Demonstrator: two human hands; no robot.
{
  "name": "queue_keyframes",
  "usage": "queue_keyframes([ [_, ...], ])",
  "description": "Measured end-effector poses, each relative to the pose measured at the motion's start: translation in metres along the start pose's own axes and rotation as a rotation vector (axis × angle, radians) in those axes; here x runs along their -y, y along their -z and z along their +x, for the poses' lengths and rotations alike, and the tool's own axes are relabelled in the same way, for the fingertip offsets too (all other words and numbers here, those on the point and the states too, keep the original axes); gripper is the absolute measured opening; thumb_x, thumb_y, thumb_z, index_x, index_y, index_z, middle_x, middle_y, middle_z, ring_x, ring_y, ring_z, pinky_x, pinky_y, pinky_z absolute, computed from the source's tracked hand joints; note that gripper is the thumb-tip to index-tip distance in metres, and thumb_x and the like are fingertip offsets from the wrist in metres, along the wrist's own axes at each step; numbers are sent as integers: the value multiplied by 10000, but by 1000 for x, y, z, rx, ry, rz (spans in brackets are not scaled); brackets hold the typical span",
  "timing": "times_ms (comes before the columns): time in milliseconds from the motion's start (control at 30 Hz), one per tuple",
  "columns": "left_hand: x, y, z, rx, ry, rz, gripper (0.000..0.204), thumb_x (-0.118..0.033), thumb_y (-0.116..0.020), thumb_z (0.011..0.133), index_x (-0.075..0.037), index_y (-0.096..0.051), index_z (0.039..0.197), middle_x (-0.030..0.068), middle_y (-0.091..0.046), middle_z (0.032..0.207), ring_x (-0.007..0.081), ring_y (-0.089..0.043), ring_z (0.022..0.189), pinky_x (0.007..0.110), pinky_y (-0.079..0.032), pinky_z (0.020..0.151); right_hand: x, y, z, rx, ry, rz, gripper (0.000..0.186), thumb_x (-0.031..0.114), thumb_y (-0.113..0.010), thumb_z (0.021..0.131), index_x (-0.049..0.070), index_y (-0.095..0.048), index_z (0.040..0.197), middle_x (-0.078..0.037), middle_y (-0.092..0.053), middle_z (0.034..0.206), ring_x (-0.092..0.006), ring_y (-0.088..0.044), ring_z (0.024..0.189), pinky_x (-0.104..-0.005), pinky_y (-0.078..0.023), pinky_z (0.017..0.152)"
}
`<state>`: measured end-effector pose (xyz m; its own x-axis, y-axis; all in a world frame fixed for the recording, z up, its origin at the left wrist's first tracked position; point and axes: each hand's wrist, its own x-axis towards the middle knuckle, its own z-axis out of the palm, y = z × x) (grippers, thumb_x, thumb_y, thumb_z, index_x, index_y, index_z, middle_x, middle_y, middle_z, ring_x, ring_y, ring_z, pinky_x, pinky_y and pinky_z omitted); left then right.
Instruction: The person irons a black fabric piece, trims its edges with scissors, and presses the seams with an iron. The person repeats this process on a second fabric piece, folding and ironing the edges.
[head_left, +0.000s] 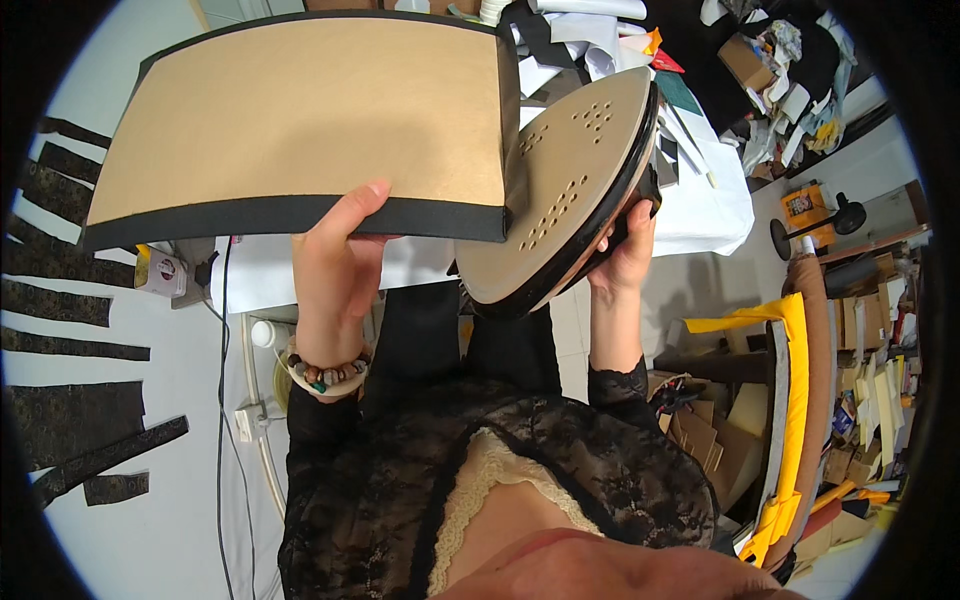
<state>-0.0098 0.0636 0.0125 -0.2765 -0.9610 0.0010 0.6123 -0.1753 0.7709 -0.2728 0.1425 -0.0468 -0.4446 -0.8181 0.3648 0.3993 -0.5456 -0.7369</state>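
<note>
Above a white-covered table (715, 225), holding up a tan board (320, 115) and a steam iron (570, 190), one in each hand.
Turned to the viewer with its tan face, bordered in black along the top, right and bottom. Just right of the board, with the steam iron tilted, perforated soleplate showing; partly overlapped by the board's right edge, too close to tell whether touching. Left of the board, with dark patterned strips (75, 425) laid out on a pale surface. Gripping the board's lower edge with the left hand (345, 240), thumb across the front, fingers behind. Right of the board, clasping the far side of the iron with the right hand (628, 250). Below the board, wearing a beaded bracelet (325, 375) on the left wrist.
</note>
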Motion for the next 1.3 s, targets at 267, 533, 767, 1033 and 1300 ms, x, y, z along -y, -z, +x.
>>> queue_keyframes([
  [267, 7, -10, -2, -37, -12, 65, 169, -24, -636, 828, 33, -627, 986, 102, -639, 893, 214, -636, 795, 356, -532, 696, 10, 2, -9, -70, 7, -27, 439, 402, -681, 895, -3, -544, 994, -36, -462, 620, -112, -446, 451, -263, -412, 423],
  [533, -2, -7, -6, -17, 10, 121, 256, -28, -654, 817, 7, -605, 1065, 97, -645, 929, 203, -649, 812, 327, -534, 665, 19, -8, -17, 9, -2, -123, 493, 405, -650, 918, -28, -543, 1126, -24, -506, 723, -55, -394, 500, -169, -339, 417],
  [767, -1, -1, -13, -14, 39, 38, 294, 27, -647, 819, -5, -589, 1106, 87, -644, 994, 203, -647, 895, 327, -519, 774, 22, -2, -25, -7, -164, -41, 427, 420, -630, 928, 35, -525, 1080, -10, -434, 608, -122, -441, 455, -247, -399, 443],
  [1033, 10, 19, -12, 90, 46, 97, 421, 62, -674, 816, 6, -544, 1213, 96, -609, 1144, 199, -605, 1044, 325, -478, 920, 8, 4, -16, -138, -565, 163, 410, 463, -571, 956, 55, -541, 988, 28, -444, 599, -52, -408, 436, -211, -380, 416],
  [1300, 10, 26, -26, 228, -294, 720, 134, -15, -714, 853, 21, -682, 979, 48, -680, 986, 137, -649, 856, 265, -522, 750, 17, -11, -21, -147, -484, -177, 320, 395, -619, 946, 97, -504, 946, 3, -468, 613, -85, -441, 452, -227, -392, 428],
])
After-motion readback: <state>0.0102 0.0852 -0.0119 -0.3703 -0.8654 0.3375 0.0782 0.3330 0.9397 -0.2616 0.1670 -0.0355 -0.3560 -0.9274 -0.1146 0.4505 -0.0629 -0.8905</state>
